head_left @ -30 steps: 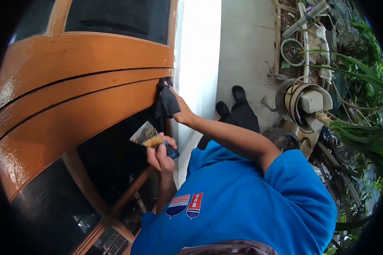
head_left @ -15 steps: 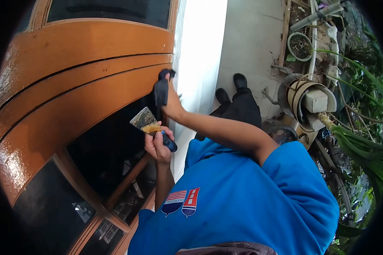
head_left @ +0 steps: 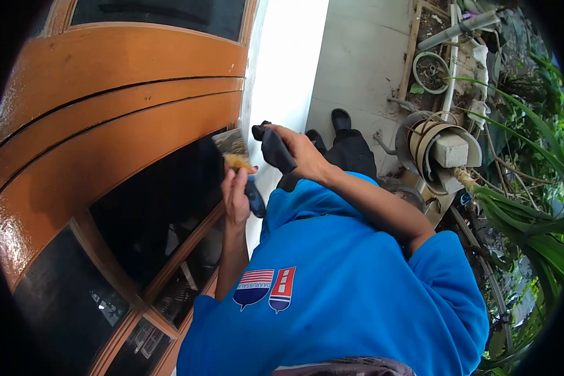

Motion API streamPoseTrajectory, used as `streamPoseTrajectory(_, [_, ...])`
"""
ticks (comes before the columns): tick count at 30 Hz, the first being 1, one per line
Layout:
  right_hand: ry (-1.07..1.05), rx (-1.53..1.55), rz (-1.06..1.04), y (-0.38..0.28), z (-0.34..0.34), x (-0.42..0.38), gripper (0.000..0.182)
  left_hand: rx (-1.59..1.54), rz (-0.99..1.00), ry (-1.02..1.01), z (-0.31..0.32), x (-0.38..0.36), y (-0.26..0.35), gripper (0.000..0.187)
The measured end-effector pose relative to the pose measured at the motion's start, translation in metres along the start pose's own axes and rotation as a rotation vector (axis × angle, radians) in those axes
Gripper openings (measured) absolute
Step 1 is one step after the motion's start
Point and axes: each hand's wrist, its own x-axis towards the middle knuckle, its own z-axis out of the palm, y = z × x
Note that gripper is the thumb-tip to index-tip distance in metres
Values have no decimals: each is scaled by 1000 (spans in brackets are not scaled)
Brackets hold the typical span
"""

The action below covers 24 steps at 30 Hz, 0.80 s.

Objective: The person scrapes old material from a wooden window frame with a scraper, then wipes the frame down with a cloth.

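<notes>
My left hand (head_left: 235, 193) is closed around the handle of a paint scraper (head_left: 234, 149), beside the door's dark glass pane. Its wide flat blade points up and is stained, with a yellow-brown patch close to the handle. The dark blue handle extends below my fingers. To the right, my right hand (head_left: 302, 155) is closed on a folded black cloth (head_left: 276, 150), held a short way off the blade without touching it.
An orange-brown wooden door (head_left: 138, 56) with dark glass panes stands on the left, alongside a white wall (head_left: 288, 56). Pale floor tiles (head_left: 351, 62) lie underfoot. To the right are a round pot (head_left: 430, 72), a planter holding a block (head_left: 450, 150) and green leaves (head_left: 520, 219).
My right hand has moved right and down with the black cloth, away from the door edge. The scraper in my left hand has shifted up and right, its blade turned more upright.
</notes>
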Motion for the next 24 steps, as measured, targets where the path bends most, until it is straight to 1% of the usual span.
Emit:
streamPoseTrajectory(2, [-11,-67,-51,-6,-1,-8,51,-212,-147,-7,27,3,-5,26])
streamPoseTrajectory(3, [-18,-206,-144,1,1,-9,68,-317,-216,-13,39,8,-7,26])
streamPoseTrajectory(5, [-69,-116,-56,0,-2,-20,53,-366,-237,-78,48,17,-7,25])
streamPoseTrajectory(8, [-117,-189,-207,14,-9,-22,52,-457,-249,-132,49,22,-12,25])
streamPoseTrajectory(9, [-106,-205,-220,16,-11,-24,54,-491,-250,-146,48,23,-14,25])
streamPoseTrajectory(11, [-70,-237,-249,14,-14,-27,60,-428,-208,-168,44,27,-18,23])
streamPoseTrajectory(12, [-193,-150,23,4,-21,-28,75,-392,-181,-170,43,29,-19,23])
streamPoseTrajectory(13, [-79,-78,-20,5,-17,-30,75,-358,-153,-172,41,31,-20,23])
streamPoseTrajectory(15, [142,60,-108,9,-7,-39,75,-280,-118,-95,37,40,-27,24])
streamPoseTrajectory(16, [340,-98,-118,15,0,-40,68,-235,-103,-59,33,44,-27,24])
streamPoseTrajectory(18, [401,-238,-165,11,8,-45,62,-132,-86,23,22,46,-32,29])
streamPoseTrajectory(19, [433,-309,-190,7,10,-46,59,-76,-95,25,18,46,-33,29])
streamPoseTrajectory(20, [313,-312,-169,4,12,-46,53,-21,-103,29,15,44,-32,28])
streamPoseTrajectory(21, [193,-324,-178,6,16,-47,59,34,-113,34,14,42,-31,28])
streamPoseTrajectory(22, [149,-318,-182,10,24,-49,63,90,-105,23,16,38,-30,33])
streamPoseTrajectory(23, [104,-312,-186,14,33,-50,67,147,-96,9,16,35,-35,34])
streamPoseTrajectory(24, [87,-367,-135,25,40,-50,77,205,-87,-5,16,33,-40,35])
